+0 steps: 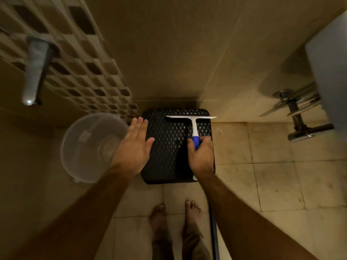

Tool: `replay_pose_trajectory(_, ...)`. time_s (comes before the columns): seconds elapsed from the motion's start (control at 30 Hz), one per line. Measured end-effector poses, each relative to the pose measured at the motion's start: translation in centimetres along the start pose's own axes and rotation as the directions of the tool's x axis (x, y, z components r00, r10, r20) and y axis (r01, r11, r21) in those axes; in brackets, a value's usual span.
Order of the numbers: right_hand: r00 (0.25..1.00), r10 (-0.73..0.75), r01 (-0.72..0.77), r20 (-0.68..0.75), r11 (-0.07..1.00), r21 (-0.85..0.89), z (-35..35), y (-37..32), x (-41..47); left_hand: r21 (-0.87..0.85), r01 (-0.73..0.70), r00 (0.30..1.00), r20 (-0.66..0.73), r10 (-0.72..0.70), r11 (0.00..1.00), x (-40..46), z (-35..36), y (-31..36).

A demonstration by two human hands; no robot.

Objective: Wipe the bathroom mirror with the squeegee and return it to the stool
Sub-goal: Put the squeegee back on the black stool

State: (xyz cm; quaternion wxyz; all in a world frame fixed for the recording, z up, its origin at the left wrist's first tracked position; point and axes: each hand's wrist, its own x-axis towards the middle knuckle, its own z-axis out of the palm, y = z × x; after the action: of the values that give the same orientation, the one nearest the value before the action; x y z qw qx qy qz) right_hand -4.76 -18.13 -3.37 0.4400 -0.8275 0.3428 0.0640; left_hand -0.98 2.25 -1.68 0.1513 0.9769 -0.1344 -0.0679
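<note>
Black woven-plastic square stool sits at frame centre. Right hand grips the blue handle of a white T-shaped squeegee lying over it. Left hand hovers flat, fingers relaxed. Risk: the blade overhangs the stool's right edge, so the squeegee may slide off.

Tiled floor carries black stool & clear bucket; squeegee over stool top.

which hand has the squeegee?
The right hand, curled round the blue handle of the squeegee over the stool. The left hand is flat, fingers straight, holding nothing.
</note>
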Motion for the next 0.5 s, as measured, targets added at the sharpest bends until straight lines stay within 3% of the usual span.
replay_pose_trajectory(0.5,0.997,-0.039,0.05,0.071,0.986,-0.158,2.6,3.8,3.4,-0.014,0.061,0.997,0.056,-0.06,0.998,-0.7,5.3,-0.8)
